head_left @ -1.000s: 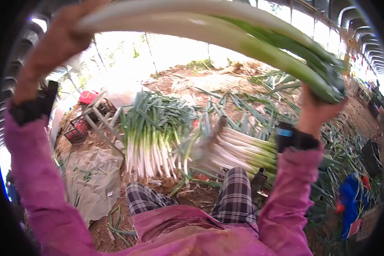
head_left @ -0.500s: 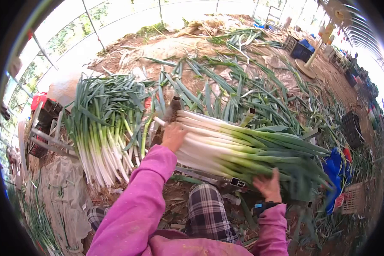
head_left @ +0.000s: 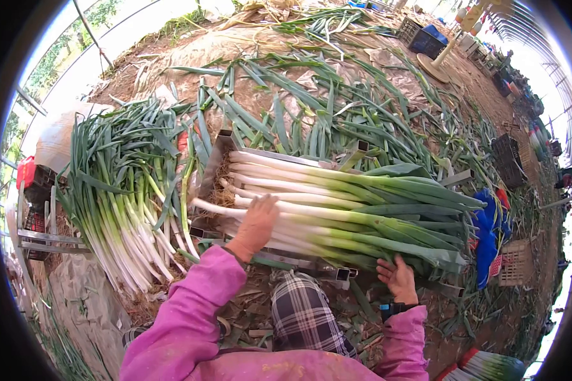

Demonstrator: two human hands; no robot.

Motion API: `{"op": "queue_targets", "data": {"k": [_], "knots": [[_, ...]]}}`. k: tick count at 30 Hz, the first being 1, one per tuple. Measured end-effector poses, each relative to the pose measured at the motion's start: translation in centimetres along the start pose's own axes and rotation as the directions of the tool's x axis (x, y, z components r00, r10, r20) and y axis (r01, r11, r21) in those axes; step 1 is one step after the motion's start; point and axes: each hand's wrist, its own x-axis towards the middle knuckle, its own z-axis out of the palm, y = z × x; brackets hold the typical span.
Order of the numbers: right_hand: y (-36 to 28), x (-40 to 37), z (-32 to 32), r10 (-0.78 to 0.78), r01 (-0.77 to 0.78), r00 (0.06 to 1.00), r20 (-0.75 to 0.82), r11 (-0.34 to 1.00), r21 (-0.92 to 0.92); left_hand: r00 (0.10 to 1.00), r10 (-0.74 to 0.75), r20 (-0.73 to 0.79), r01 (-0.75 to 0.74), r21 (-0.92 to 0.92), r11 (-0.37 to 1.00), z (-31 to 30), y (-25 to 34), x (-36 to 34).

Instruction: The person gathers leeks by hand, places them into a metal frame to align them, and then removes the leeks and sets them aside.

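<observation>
A bundle of long leeks [head_left: 356, 203], white at the left and green at the right, lies across a metal frame [head_left: 217, 166] in front of me. My left hand [head_left: 255, 223] rests flat on the white stalks near their root end, fingers spread. My right hand [head_left: 397, 277] sits at the near edge of the green leaves, fingers apart and touching them. Both sleeves are pink, and my checked trouser knee [head_left: 302, 314] is just below the frame.
A second heap of leeks [head_left: 124, 190] lies to the left on a metal stand. Cut green leaves [head_left: 324, 108] litter the soil behind. Dark crates [head_left: 508, 159] and a blue cloth [head_left: 489, 238] are at the right, a red crate [head_left: 28, 174] far left.
The leeks I held overhead a second ago now lie on the frame's pile. My left hand has slid down onto the white stalks; my right hand stays at the green ends.
</observation>
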Motion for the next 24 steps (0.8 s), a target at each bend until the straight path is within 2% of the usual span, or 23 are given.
{"op": "queue_targets", "data": {"k": [1, 4, 5, 8, 9, 12, 15, 16, 17, 19, 21, 22, 24], "knots": [[0.3, 0.5, 0.3, -0.002, 0.002, 1.0, 0.018, 1.0, -0.024, 0.997, 0.068, -0.047, -0.07, -0.042, 0.997, 0.6, 0.4, 0.3], [0.2, 0.2, 1.8, -0.073, 0.072, 0.997, -0.039, 0.997, -0.022, 1.0, 0.011, 0.022, -0.007, -0.163, 0.987, 0.4, -0.2, 1.8], [0.0, -0.4, 1.8, -0.075, 0.076, 0.997, -0.012, 0.996, 0.051, 1.0, -0.01, -0.004, 0.009, -0.155, 0.988, 0.4, -0.1, 2.6], [1.0, -1.9, 2.1, -0.168, 0.17, 0.985, -0.031, 0.982, 0.081, 0.994, 0.101, -0.042, -0.109, -0.449, 0.887, -1.6, 2.9, 6.2], [2.1, -1.9, 2.1, -0.226, 0.229, 0.973, -0.052, 0.972, 0.061, 0.989, 0.137, 0.062, -0.107, -0.347, 0.932, -0.6, 4.0, 7.6], [3.8, -3.0, 3.6, -0.247, 0.247, 0.966, -0.073, 0.969, -0.019, 0.965, 0.092, 0.244, -0.065, -0.115, 0.991, 2.6, 7.5, 9.1], [5.7, -2.1, 3.1, -0.124, 0.127, 0.992, 0.038, 0.985, -0.118, 0.983, 0.159, 0.096, -0.152, -0.076, 0.985, 2.6, 8.2, 9.8], [6.2, -1.5, 3.4, -0.084, 0.094, 0.994, 0.07, 0.983, -0.155, 0.988, 0.154, -0.005, -0.153, -0.1, 0.983, 1.3, 8.9, 10.1], [6.3, -1.7, 4.2, -0.154, 0.166, 0.985, 0.083, 0.972, -0.167, 0.983, 0.151, -0.105, -0.164, -0.121, 0.979, -0.9, 10.0, 10.4], [6.7, -1.0, 5.3, -0.304, 0.307, 0.952, 0.042, 0.943, -0.128, 0.957, 0.259, -0.133, -0.278, -0.147, 0.949, -4.9, 11.9, 10.7], [6.5, -0.1, 6.0, -0.472, 0.474, 0.88, 0.051, 0.88, -0.034, 0.948, 0.304, -0.098, -0.318, -0.21, 0.925, -7.6, 12.9, 9.4], [6.0, 0.0, 6.3, -0.444, 0.446, 0.895, 0.043, 0.894, -0.04, 0.944, 0.321, -0.077, -0.33, -0.244, 0.912, -8.3, 13.2, 8.4], [4.9, 0.5, 6.6, -0.388, 0.389, 0.921, 0.027, 0.92, -0.041, 0.964, 0.266, 0.016, -0.24, -0.381, 0.893, -8.3, 12.3, 5.8]]}}
